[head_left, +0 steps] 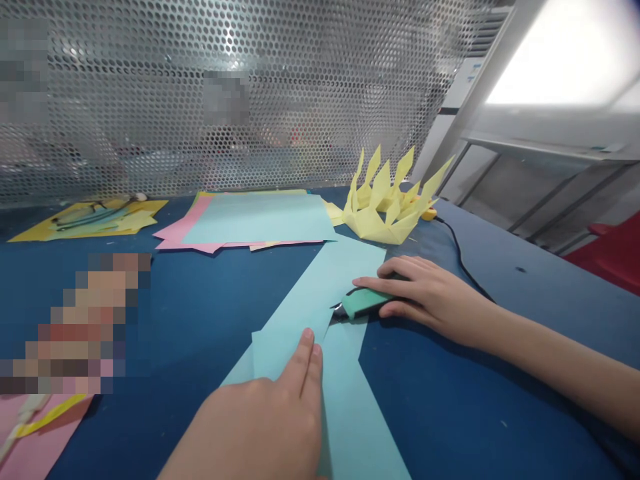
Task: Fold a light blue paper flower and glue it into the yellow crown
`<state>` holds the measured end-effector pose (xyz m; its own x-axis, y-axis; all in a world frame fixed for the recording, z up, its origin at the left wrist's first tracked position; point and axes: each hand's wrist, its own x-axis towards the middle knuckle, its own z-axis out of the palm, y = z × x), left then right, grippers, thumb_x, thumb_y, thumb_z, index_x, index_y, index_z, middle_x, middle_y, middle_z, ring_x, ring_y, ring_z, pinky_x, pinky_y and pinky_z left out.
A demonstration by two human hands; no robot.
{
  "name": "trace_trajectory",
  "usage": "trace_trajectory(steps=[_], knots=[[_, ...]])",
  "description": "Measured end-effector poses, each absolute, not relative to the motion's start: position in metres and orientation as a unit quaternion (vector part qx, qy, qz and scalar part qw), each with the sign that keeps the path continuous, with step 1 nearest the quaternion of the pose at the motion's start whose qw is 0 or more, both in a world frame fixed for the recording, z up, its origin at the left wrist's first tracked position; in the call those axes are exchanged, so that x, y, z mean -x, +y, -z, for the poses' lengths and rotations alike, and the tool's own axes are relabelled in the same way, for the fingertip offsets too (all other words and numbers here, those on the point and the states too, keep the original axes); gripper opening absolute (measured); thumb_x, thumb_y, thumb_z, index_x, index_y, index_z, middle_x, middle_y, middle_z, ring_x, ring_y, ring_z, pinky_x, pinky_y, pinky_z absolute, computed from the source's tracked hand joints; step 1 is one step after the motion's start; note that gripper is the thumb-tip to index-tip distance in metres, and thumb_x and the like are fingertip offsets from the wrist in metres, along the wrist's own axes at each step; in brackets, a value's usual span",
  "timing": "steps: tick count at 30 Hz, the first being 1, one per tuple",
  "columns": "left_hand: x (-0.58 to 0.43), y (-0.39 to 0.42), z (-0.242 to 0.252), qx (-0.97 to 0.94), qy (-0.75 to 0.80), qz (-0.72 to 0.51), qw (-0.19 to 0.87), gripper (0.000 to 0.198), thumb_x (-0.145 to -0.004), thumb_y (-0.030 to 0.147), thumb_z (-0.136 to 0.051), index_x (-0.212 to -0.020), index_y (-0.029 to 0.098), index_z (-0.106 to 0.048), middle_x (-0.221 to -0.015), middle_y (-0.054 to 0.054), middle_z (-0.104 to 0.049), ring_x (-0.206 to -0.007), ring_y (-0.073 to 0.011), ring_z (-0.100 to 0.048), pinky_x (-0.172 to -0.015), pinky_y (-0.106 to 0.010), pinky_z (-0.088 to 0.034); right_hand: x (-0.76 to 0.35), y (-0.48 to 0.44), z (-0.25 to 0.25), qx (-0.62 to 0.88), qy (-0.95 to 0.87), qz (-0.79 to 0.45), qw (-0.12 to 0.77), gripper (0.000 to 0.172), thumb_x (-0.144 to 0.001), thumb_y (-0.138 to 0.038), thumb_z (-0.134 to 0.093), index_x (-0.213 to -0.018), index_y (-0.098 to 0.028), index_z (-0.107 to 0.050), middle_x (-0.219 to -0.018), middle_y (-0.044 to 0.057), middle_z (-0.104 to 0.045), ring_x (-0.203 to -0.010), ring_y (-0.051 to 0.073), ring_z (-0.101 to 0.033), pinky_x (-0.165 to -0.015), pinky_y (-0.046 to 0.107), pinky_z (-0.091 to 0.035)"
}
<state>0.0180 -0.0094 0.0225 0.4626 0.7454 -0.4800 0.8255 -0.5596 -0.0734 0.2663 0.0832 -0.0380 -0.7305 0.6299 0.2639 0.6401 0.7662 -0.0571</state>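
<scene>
The left hand point(265, 420), partly out of view, rests two outstretched fingers point(303, 353) upon light-blue paper point(310, 280); beyond, the right hand point(427, 297) grips a green-and-black tool point(361, 304), its rear hidden.

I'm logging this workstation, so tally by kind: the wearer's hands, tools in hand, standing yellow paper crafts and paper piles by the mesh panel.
Hands: 2 (left hand, right hand)
Tools in hand: 1 (green tool)
Yellow paper craft: 1
Paper piles: 2 (left pile, middle pile)
Total: 6

yellow paper crown point(379, 228) upright | perforated metal screen point(280, 100) behind | red chair point(613, 255) far right
</scene>
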Motion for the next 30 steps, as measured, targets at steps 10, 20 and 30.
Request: trace_trajectory(steps=[10,20,30], knots=[[-0.022,-0.007,-0.027,-0.827,0.481,0.264,0.125,0.081,-0.078,0.031,-0.072,-0.144,0.022,-0.028,-0.146,-0.008,-0.024,-0.068,-0.0285,-0.075,-0.053,-0.041,-0.061,-0.267,0.085,0.039,0.339,-0.930,0.029,0.138,0.049,-0.100,-0.052,-0.031,-0.134,-0.028,-0.056,-0.103,0.009,-0.060,-0.088,0.022,-0.055,-0.079,0.037,-0.043],[-0.028,-0.008,-0.035,-0.781,0.545,0.280,0.123,0.071,-0.078,0.019,-0.067,-0.140,0.035,-0.035,-0.150,-0.012,-0.021,-0.078,-0.0310,-0.075,-0.056,-0.041,-0.060,-0.261,0.076,0.034,0.343,-0.930,0.023,0.132,0.047,-0.100,-0.050,-0.033,-0.133,-0.027,-0.057,-0.101,0.009,-0.061,-0.086,0.022,-0.056,-0.077,0.036,-0.044],[-0.019,0.009,-0.005,-0.745,0.500,0.385,0.217,0.091,-0.078,0.036,-0.067,-0.149,0.031,-0.010,-0.151,-0.020,0.008,-0.083,-0.0373,-0.074,-0.048,-0.039,-0.057,-0.257,0.076,0.035,0.355,-0.925,0.019,0.137,0.049,-0.099,-0.052,-0.032,-0.133,-0.028,-0.058,-0.103,0.010,-0.061,-0.089,0.024,-0.058,-0.080,0.038,-0.045]])
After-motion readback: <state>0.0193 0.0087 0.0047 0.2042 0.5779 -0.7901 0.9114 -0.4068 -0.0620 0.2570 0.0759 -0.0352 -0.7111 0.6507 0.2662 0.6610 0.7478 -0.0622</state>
